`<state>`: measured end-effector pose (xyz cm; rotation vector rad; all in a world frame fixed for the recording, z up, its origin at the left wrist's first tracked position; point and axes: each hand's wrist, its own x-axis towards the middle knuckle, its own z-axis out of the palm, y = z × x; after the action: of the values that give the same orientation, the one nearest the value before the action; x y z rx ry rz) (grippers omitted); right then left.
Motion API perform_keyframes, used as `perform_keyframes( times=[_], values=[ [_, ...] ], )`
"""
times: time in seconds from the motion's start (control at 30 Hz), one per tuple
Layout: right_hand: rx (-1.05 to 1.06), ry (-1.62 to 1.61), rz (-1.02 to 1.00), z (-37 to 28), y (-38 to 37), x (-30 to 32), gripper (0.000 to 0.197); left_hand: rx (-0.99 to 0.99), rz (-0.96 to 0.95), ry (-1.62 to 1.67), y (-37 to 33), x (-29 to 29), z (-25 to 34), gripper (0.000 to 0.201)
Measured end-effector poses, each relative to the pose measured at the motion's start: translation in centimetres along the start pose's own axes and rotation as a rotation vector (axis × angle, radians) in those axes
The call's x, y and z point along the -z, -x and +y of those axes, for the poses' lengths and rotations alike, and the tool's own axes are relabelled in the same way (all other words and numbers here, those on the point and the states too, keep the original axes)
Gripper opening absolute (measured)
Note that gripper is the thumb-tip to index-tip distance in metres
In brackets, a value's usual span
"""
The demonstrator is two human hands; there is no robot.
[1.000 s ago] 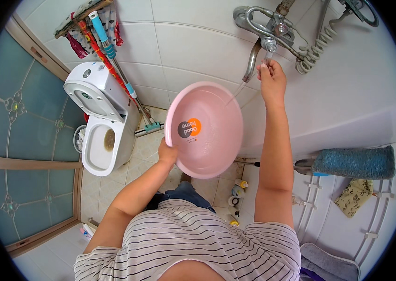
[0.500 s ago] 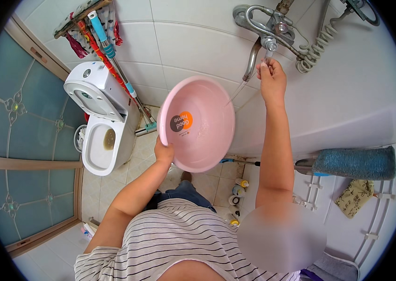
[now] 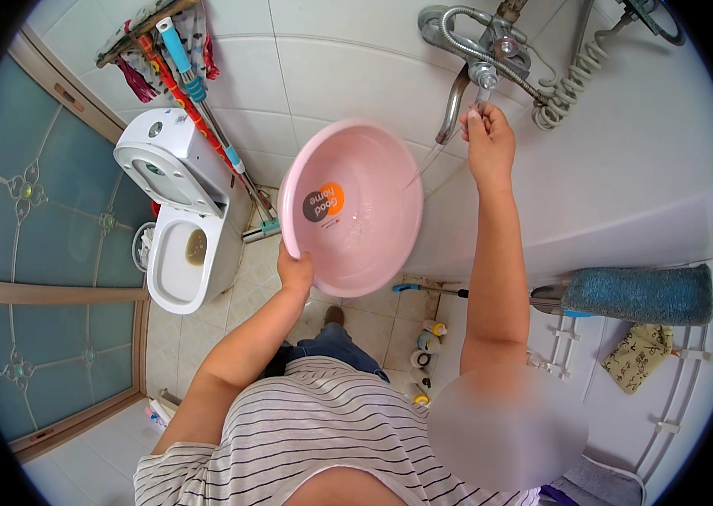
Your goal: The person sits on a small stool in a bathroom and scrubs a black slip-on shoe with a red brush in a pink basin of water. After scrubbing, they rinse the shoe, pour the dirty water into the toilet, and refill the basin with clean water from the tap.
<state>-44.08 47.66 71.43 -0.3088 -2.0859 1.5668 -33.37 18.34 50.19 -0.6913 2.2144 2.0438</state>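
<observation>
Pink basin (image 3: 369, 198) shifted up in view; L hand (image 3: 295, 271) clamped on rim, R hand (image 3: 490, 142) pinched on tap lever (image 3: 482, 96).

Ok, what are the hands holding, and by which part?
Left hand: pink basin, by its near-left rim. Right hand: faucet lever, pinched by its lower end.

Beige tiled floor (image 3: 247, 293), bearing white toilet (image 3: 181, 191), mop head (image 3: 262, 231), small bottles (image 3: 429, 342)

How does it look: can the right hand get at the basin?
Likely yes, if the right hand leaves the faucet handle: the basin is close by, with only the spout and its thin stream seemingly between.
</observation>
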Motion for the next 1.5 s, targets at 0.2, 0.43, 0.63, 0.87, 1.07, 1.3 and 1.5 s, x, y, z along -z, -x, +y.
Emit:
perform_keyframes(
  times=[0.2, 0.43, 0.63, 0.87, 1.07, 1.3, 1.5],
  values=[
    [-0.021, -0.003, -0.007, 0.1, 0.0, 0.0, 0.019, 0.020, 0.023, 0.120, -0.1, -0.1, 0.0, 0.047],
    [-0.024, -0.027, -0.028, 0.2, -0.1, 0.2, 0.018, 0.032, -0.021, 0.237, -0.9, -0.5, -0.6, 0.048],
    [-0.040, -0.005, -0.037, -0.2, 0.1, 0.1, 0.018, 0.104, -0.111, 0.341, -2.0, -0.2, -1.3, 0.048],
    [-0.015, 0.038, -0.054, -0.2, 0.0, 0.4, 0.020, 0.380, -0.237, 0.611, -1.1, -0.7, 1.0, 0.043],
    [-0.029, 0.044, -0.064, -0.7, 0.2, 0.4, 0.020, 0.548, -0.376, 0.596, -0.6, -1.0, 2.2, 0.046],
    [-0.044, 0.009, -0.046, -0.4, 0.2, 0.4, 0.023, 0.665, -0.543, 0.472, -0.6, -0.3, 2.2, 0.048],
    [-0.041, 0.046, -0.047, 1.6, -0.5, 0.3, 0.023, 0.653, -0.478, 0.142, -1.6, 1.4, 2.7, 0.047]
  ],
)
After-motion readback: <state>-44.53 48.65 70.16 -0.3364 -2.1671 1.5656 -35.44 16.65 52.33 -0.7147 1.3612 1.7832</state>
